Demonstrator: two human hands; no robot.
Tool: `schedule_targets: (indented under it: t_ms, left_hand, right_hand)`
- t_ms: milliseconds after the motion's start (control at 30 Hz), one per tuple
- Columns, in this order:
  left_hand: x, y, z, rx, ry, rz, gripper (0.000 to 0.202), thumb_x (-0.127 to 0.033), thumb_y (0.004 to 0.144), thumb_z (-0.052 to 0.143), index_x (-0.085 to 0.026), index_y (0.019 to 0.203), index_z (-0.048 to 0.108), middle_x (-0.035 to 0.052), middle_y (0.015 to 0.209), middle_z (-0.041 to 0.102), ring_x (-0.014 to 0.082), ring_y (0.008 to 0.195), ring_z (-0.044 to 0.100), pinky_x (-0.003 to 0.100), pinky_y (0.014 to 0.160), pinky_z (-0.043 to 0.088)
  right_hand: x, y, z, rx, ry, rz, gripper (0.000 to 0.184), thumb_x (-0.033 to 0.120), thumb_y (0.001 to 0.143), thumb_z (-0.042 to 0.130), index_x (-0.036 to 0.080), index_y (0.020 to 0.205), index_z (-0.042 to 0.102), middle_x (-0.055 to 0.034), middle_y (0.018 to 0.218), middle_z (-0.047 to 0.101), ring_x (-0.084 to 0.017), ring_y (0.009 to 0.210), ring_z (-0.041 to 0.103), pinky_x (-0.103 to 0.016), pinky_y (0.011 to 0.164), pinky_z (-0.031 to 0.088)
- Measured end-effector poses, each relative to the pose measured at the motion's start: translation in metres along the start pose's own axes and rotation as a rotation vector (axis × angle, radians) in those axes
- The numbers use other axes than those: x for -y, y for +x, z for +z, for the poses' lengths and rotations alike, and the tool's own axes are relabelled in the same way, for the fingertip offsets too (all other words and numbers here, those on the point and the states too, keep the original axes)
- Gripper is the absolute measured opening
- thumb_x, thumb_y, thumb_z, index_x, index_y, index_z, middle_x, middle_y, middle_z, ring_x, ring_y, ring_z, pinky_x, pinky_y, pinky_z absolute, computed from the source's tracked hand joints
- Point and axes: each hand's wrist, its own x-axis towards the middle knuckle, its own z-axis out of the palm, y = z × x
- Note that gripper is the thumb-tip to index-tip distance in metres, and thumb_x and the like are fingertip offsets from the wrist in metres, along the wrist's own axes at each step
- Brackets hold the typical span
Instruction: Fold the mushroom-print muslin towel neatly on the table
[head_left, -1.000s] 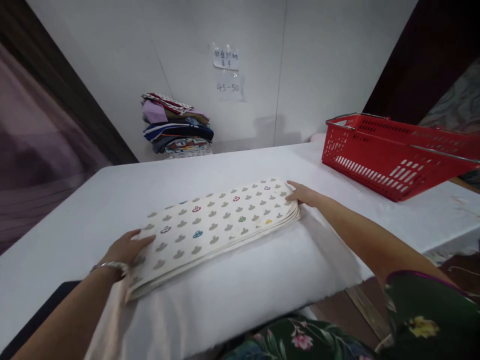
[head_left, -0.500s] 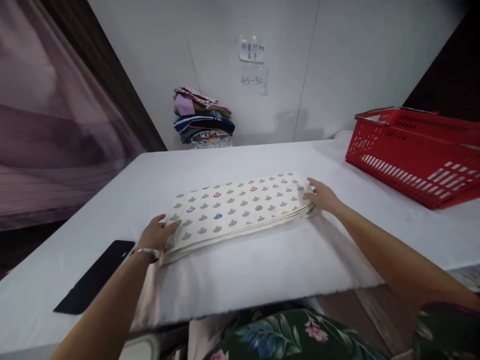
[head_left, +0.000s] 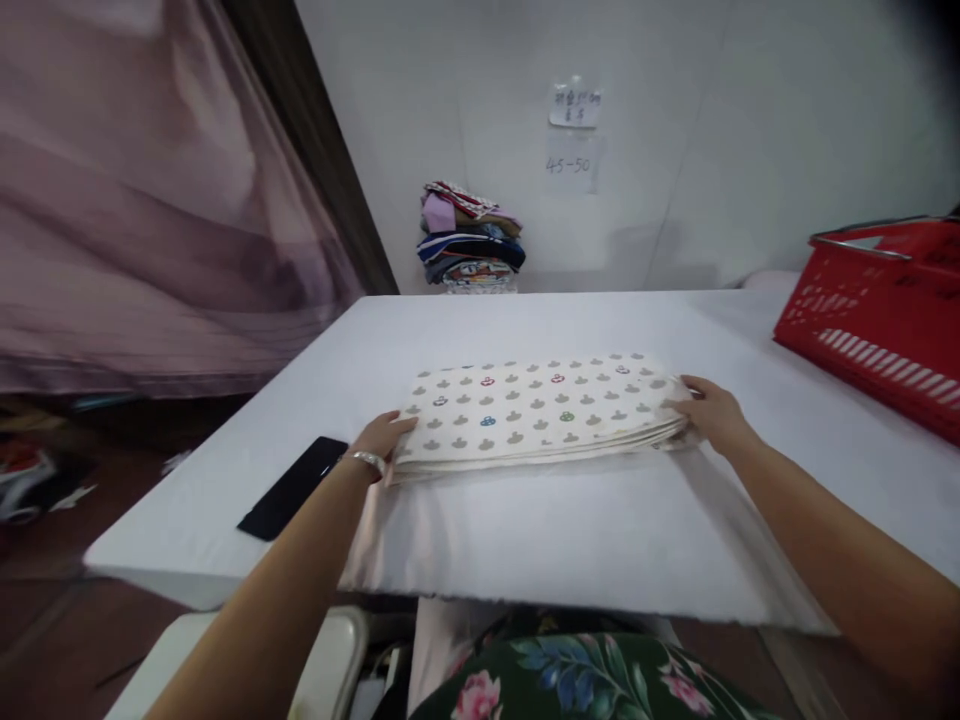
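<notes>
A white cloth (head_left: pixel 536 405) printed with grey and a few coloured motifs is folded into a long strip of several layers in front of me. Its layered edges face me and fan slightly at the right. My left hand (head_left: pixel 381 438) grips the left end, thumb on top, with some fingers hidden at the edge. At the opposite end my right hand (head_left: pixel 712 410) is closed on the corner, thumb toward the layers and fingers behind. A bracelet circles my left wrist.
A black phone-like slab (head_left: pixel 294 488) lies left of my forearm on the white table (head_left: pixel 555 535). A stack of folded fabrics (head_left: pixel 472 240) stands against the back wall. On the right sits a red basket (head_left: pixel 885 320). A pink curtain (head_left: pixel 150 200) hangs at left.
My view has turned left, so everything appears farther right and the basket is partly cut off. Both hands stay at the cloth's ends, and its folded shape looks the same.
</notes>
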Motion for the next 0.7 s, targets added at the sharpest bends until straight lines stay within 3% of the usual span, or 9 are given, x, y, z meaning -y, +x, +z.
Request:
schedule_targets:
  t_ms: [133,233,367,467,600,700]
  left_hand:
    - [0.000,-0.007,0.004,0.135,-0.172,-0.056,0.036,-0.019,0.068,0.064,-0.010,0.103,0.061,0.0109,0.087,0.069,0.0231,0.079,0.065,0.032,0.068,0.052]
    - [0.004,-0.018,0.004,0.200,-0.235,-0.142,0.027,-0.023,0.068,0.065,-0.011,0.092,0.064,0.0124,0.080,0.070,0.0258,0.071,0.066,0.037,0.063,0.054]
    - [0.009,-0.029,0.004,0.290,-0.253,-0.200,0.024,-0.022,0.063,0.070,-0.015,0.086,0.066,0.0099,0.078,0.070,0.0241,0.067,0.066,0.034,0.059,0.054]
    - [0.008,-0.031,0.003,0.330,-0.251,-0.197,0.028,-0.018,0.061,0.072,-0.018,0.088,0.066,0.0078,0.081,0.071,0.0238,0.069,0.066,0.034,0.060,0.054]
    - [-0.003,-0.023,0.004,0.312,-0.259,-0.155,0.032,-0.012,0.059,0.071,-0.015,0.090,0.064,0.0076,0.077,0.070,0.0235,0.067,0.066,0.035,0.056,0.055]
    - [-0.026,-0.012,0.008,0.298,-0.315,-0.065,0.030,-0.008,0.062,0.068,-0.010,0.092,0.063,0.0094,0.076,0.069,0.0218,0.067,0.066,0.031,0.057,0.056]
  right_hand:
    - [-0.008,-0.001,0.000,0.004,0.131,0.048,0.056,0.014,0.055,0.067,0.021,0.110,0.059,-0.0056,0.103,0.062,-0.017,0.082,0.061,-0.022,0.062,0.052]
    - [-0.010,-0.006,-0.006,0.061,0.217,0.120,0.072,0.016,0.053,0.072,0.024,0.121,0.050,-0.0074,0.110,0.060,-0.019,0.080,0.063,-0.025,0.060,0.055]
    - [-0.005,-0.015,-0.014,0.204,0.221,0.254,0.097,0.024,0.053,0.078,0.025,0.137,0.030,-0.0077,0.092,0.064,-0.023,0.069,0.064,-0.034,0.058,0.058]
    - [0.002,-0.018,-0.015,0.221,0.141,0.227,0.104,0.023,0.053,0.079,0.027,0.140,0.022,-0.0047,0.083,0.064,-0.022,0.064,0.064,-0.035,0.056,0.058]
    - [0.008,-0.014,-0.009,0.204,0.182,0.097,0.093,0.017,0.055,0.075,0.031,0.135,0.031,-0.0023,0.085,0.061,-0.018,0.067,0.063,-0.028,0.057,0.057]
    - [0.025,-0.001,-0.006,0.179,0.340,0.101,0.080,0.010,0.057,0.070,0.027,0.129,0.041,-0.0021,0.081,0.060,-0.016,0.067,0.062,-0.025,0.057,0.055]
